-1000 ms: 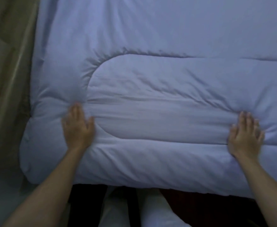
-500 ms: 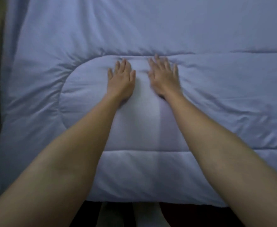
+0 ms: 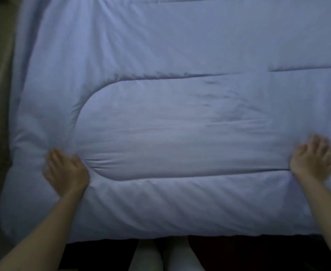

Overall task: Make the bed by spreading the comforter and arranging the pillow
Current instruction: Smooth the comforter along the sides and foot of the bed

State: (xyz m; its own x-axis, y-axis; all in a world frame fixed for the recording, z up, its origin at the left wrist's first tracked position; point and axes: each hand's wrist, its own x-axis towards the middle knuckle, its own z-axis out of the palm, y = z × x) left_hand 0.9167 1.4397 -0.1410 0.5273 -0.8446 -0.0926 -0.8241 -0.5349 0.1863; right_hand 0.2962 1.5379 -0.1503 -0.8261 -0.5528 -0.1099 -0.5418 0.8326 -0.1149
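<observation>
left hand [image 3: 66,173] and right hand [image 3: 312,159] press flat on the comforter [image 3: 180,124] near its front edge.

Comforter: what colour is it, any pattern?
The comforter is plain pale blue with stitched quilting lines; head view.

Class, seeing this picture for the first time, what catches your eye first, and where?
The pale blue quilted comforter fills nearly the whole view, with a curved stitched seam left of centre. Two bare hands press on its near part: the left hand at lower left by the seam's bend, the blurred right hand at the right edge.
</observation>
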